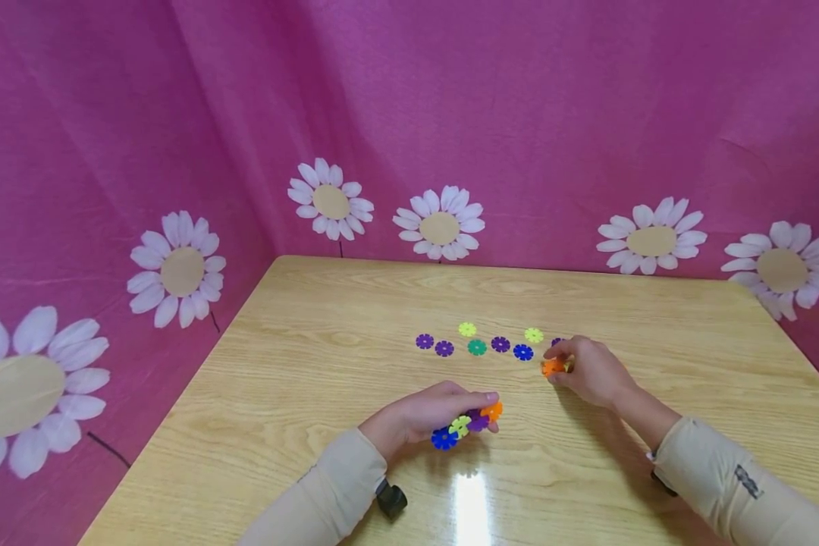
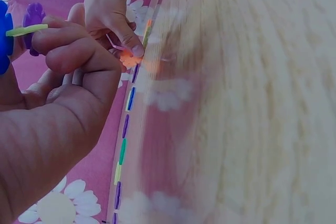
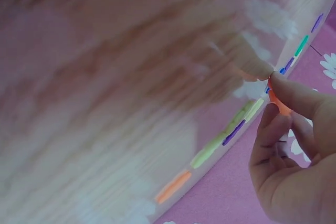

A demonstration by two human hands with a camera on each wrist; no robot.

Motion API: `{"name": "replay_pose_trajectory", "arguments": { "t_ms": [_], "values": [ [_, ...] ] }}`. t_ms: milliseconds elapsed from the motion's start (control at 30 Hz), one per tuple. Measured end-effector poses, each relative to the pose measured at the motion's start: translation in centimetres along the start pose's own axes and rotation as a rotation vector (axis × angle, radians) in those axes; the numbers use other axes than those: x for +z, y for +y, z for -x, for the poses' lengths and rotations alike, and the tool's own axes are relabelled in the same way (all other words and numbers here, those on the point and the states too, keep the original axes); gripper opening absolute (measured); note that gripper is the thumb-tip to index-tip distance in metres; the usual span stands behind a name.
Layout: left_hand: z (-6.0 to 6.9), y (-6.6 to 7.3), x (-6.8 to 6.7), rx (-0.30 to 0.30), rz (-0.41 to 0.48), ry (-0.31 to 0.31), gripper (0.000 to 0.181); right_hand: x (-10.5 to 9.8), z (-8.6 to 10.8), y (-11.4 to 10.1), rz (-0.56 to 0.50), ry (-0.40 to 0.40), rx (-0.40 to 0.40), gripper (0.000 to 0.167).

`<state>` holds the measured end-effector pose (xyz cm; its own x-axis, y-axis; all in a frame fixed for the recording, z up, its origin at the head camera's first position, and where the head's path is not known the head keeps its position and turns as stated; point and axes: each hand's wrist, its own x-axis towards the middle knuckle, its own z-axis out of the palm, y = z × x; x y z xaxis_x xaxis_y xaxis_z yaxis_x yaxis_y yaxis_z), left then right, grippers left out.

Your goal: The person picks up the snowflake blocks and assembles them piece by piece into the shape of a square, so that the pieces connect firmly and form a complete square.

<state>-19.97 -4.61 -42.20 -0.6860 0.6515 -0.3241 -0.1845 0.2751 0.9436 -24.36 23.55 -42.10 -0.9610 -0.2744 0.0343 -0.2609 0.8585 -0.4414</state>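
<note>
My left hand (image 1: pixel 437 413) holds a joined chain of notched plastic discs: a blue disc (image 1: pixel 444 438), a yellow-green one (image 1: pixel 460 426), a purple one (image 1: pixel 478 420) and an orange one (image 1: pixel 493 411) beneath the thumb. In the left wrist view the left fingers (image 2: pixel 73 51) curl around the pieces. My right hand (image 1: pixel 592 371), to the right and farther back, pinches an orange disc (image 1: pixel 553 367) at the tabletop; in the right wrist view the orange disc (image 3: pixel 279 102) is between thumb and fingers. Something yellowish beside it is partly hidden by the fingers.
Loose discs lie in an uneven row on the wooden table (image 1: pixel 314 326): purple (image 1: pixel 425 341), green (image 1: pixel 476 347), blue (image 1: pixel 522 352), yellow-green (image 1: pixel 534 334) and others. One purple disc is partly behind the right hand. A pink flowered cloth (image 1: pixel 519 114) stands behind the table.
</note>
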Motion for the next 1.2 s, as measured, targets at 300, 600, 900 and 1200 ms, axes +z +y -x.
{"name": "replay_pose_trajectory", "arguments": {
  "t_ms": [300, 600, 900, 1200],
  "values": [
    [-0.1, -0.1, 0.1, -0.004, -0.007, 0.003, 0.055, 0.0, 0.6, 0.3, -0.013, -0.010, -0.030, 0.016],
    [-0.2, 0.0, -0.1, 0.016, -0.012, -0.002, 0.055, -0.3, 0.8, 0.0, -0.043, -0.014, 0.012, 0.017],
    [-0.4, 0.0, -0.1, 0.012, 0.022, -0.022, 0.056, -0.8, 1.5, -0.1, -0.120, 0.048, -0.030, 0.015],
    [-0.3, 0.0, 0.0, 0.002, 0.018, -0.024, 0.062, -1.0, 2.1, -0.3, -0.561, -0.095, 0.117, 0.027]
  ]
}}
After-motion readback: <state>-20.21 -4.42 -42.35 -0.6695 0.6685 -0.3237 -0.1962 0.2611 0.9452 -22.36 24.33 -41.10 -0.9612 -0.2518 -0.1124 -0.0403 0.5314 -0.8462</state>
